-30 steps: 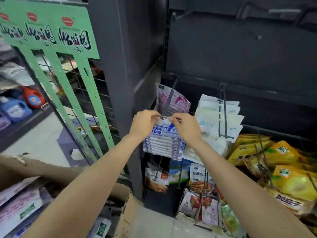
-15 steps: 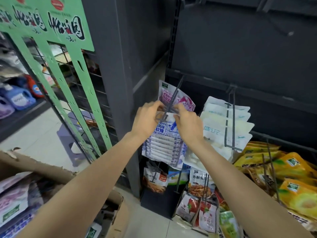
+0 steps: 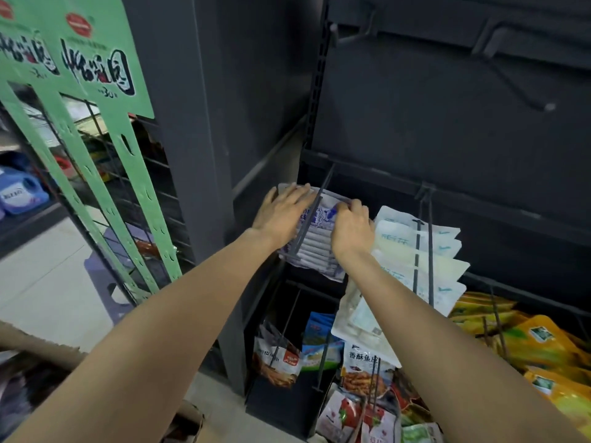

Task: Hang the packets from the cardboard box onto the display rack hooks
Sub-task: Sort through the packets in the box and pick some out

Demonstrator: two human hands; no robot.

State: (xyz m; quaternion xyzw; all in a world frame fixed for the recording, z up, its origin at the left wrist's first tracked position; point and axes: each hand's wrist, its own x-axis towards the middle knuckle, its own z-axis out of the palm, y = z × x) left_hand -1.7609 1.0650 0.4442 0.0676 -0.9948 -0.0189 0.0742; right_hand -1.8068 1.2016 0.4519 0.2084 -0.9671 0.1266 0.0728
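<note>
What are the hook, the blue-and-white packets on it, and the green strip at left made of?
Hook: looks like thin dark metal wire with a matte coating, straight and rigid under the load.
Packets: seemingly glossy plastic film, with sheen and crisp sealed edges, pressed by both hands.
Green strip: probably printed card or thin plastic sheet, flat, matte, with punched slots; which one is unclear.

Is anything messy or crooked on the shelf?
Yes, a bit. The white packets on the middle hook fan out at different angles, and some below sag sideways behind the right arm. The snack bags at the bottom are jumbled and tilted. The blue-and-white stack under both hands looks neat.
</note>
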